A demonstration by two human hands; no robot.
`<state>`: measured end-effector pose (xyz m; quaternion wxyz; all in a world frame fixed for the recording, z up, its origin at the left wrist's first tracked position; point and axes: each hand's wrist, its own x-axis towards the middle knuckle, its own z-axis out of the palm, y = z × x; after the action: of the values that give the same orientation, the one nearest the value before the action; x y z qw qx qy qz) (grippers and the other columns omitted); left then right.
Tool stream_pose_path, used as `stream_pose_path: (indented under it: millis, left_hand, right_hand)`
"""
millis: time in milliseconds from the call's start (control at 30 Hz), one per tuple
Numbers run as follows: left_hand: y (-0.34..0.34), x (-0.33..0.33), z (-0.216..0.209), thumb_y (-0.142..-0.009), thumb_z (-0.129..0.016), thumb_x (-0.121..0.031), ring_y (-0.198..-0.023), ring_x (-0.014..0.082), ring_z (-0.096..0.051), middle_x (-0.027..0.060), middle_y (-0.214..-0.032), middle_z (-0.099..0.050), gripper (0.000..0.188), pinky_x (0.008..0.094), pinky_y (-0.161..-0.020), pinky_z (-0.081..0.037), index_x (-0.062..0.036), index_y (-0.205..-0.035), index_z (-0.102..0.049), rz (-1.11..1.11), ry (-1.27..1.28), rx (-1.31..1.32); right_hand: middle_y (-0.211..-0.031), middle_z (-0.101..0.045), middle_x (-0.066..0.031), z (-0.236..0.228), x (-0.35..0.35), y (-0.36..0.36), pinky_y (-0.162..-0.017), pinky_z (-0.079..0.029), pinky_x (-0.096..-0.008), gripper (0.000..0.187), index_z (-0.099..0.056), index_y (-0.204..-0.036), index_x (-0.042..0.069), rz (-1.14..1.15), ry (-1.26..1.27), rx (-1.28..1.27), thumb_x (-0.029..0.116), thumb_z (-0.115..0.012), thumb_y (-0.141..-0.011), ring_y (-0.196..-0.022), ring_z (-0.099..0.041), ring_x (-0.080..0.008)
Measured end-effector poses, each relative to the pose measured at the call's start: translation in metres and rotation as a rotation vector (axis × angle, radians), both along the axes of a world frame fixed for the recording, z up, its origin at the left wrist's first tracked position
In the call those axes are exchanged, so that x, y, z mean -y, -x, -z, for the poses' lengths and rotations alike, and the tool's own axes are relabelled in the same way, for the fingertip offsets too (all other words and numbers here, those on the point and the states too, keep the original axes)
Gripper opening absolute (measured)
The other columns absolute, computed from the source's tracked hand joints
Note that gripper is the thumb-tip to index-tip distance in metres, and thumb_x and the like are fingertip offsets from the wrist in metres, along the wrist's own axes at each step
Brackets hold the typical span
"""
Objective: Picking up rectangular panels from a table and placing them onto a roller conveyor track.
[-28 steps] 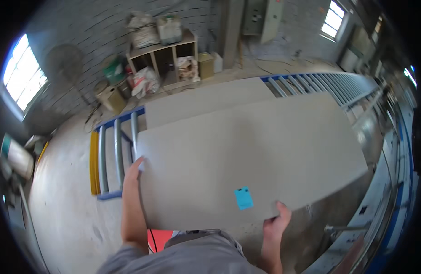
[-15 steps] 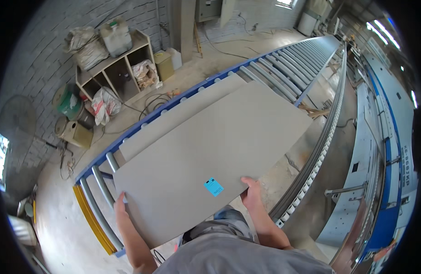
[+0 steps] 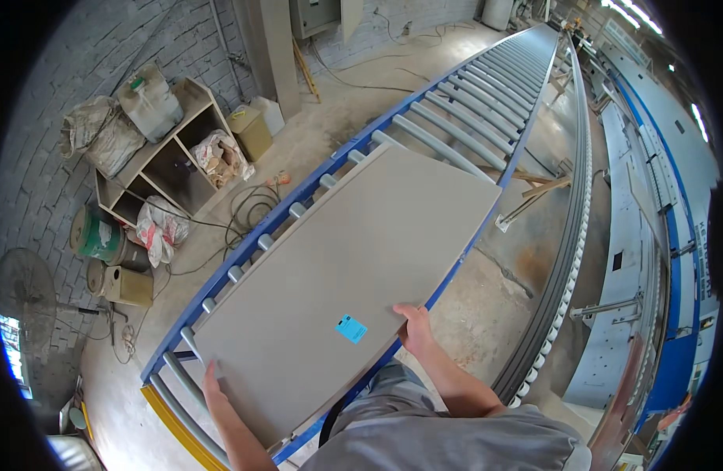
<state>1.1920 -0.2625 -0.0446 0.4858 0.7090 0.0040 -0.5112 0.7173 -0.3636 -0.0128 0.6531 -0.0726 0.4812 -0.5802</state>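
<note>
A large flat grey panel (image 3: pixel 338 243) with a blue label (image 3: pixel 351 329) lies on the roller conveyor (image 3: pixel 448 132). Along its far edge shows a thin strip of another panel (image 3: pixel 279 234) beneath, nearly lined up with it. My left hand (image 3: pixel 213 382) is at the panel's left end, with the thumb along the edge and the other fingers hidden. At the near long edge, my right hand (image 3: pixel 414 328) grips the panel, thumb on top and fingers out of sight below.
Beyond the conveyor stands a wooden shelf (image 3: pixel 167 167) with bags and a jug, beside tins (image 3: pixel 130 286) and a fan (image 3: pixel 25 292). Cables (image 3: pixel 251 210) lie on the floor. A long rail (image 3: pixel 551 306) and a white and blue machine (image 3: pixel 613 275) run along the right.
The top panel has moved away from me and now nearly covers the lower one. Both hands have stayed at its edges. The view has shifted, too.
</note>
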Motion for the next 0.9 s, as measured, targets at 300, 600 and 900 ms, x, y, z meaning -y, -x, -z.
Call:
stream_pose_path:
  millis: [300, 600, 900]
  left_hand:
    - [-0.031, 0.012, 0.048, -0.085, -0.061, -0.048, -0.098, 0.0397, -0.061, 0.0236, -0.108, -0.063, 0.062, 0.0459, -0.087, -0.048, 0.0060, -0.115, -0.057, 0.350, -0.362, 0.603]
    - [0.073, -0.061, 0.083, -0.084, -0.067, -0.038, -0.134, 0.0464, -0.027, 0.0291, -0.150, -0.015, 0.082, 0.0493, -0.106, -0.034, -0.0095, -0.148, -0.023, 0.557, -0.026, 1.161]
    - [0.098, -0.050, 0.072, -0.092, -0.057, -0.041, -0.128, 0.0457, -0.037, 0.0317, -0.146, -0.020, 0.072, 0.0478, -0.101, -0.040, -0.0076, -0.147, -0.026, 0.542, -0.079, 1.220]
  right_hand:
    - [-0.102, -0.063, -0.0101, 0.005, 0.028, 0.003, -0.079, -0.052, -0.0410, 0.029, -0.056, -0.109, 0.001, 0.018, -0.103, 0.035, 0.005, -0.057, -0.081, -0.092, -0.063, -0.0246]
    - [-0.074, -0.068, -0.0126, -0.024, -0.066, 0.042, -0.054, -0.053, -0.0290, 0.036, -0.067, -0.097, -0.003, -0.943, -0.267, -0.757, 0.031, -0.063, -0.085, -0.059, -0.065, -0.0173]
    - [-0.075, -0.067, -0.0055, -0.009, -0.194, 0.024, -0.059, -0.050, -0.0269, 0.031, -0.068, -0.097, 0.004, -0.738, -0.075, -0.750, 0.031, -0.059, -0.086, -0.063, -0.062, -0.0126]
